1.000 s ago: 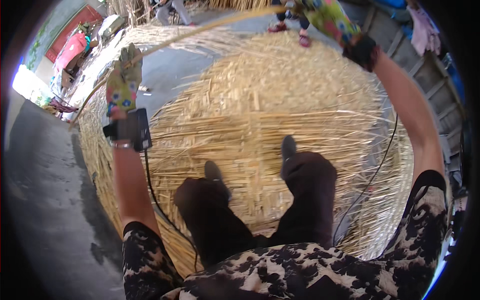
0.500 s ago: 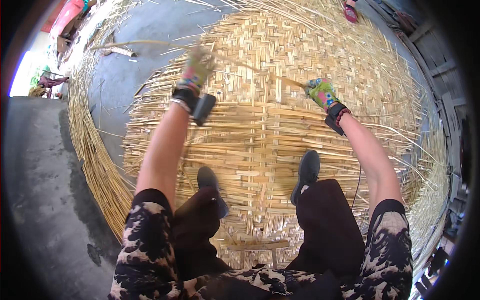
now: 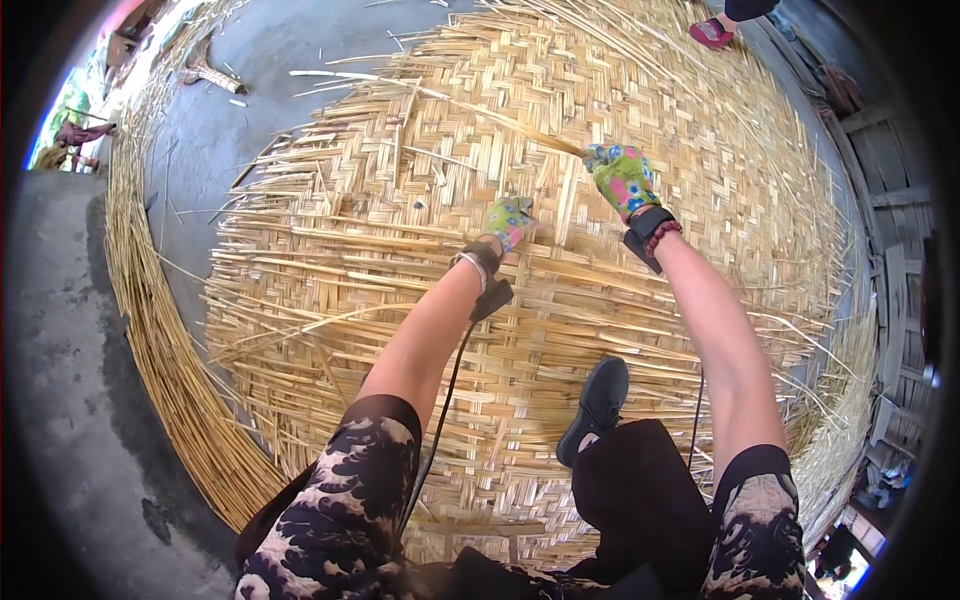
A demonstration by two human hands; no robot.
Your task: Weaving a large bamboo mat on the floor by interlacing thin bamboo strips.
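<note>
**Reed strip (image 3: 545, 137) held slantwise over a woven mat (image 3: 520, 60)**

The gloved right hand (image 3: 622, 178) is closed on the near end of the strip, which slants away to the upper left across the mat; its far end reaches the mat's ragged left side, by the grey floor (image 3: 270, 50). The gloved left hand (image 3: 508, 222) is low over the weave, to the left of a pale strip (image 3: 566, 200) running lengthwise between the two hands; whether its fingers grip anything cannot be told.

Handling, as judged from this view: the strip is long and springy, so it is best steered from its held end, swung parallel to the crosswise rows and laid flat without a twist. The left hand is well placed to part or press the weave; light finger pressure should spare thin strips from splitting.

Surroundings: loose strip ends (image 3: 260, 165) fringe the left side and could snag the far tip. A cable (image 3: 447, 400) hangs from the box (image 3: 491, 300) on the left wrist and may drag over the rows. The wearer's right shoe (image 3: 600, 405) rests on the mat, pinning what lies beneath. A long bundle of reeds (image 3: 165, 350) curves along the left; another person's red shoe (image 3: 712, 33) shows near the far right edge.
</note>
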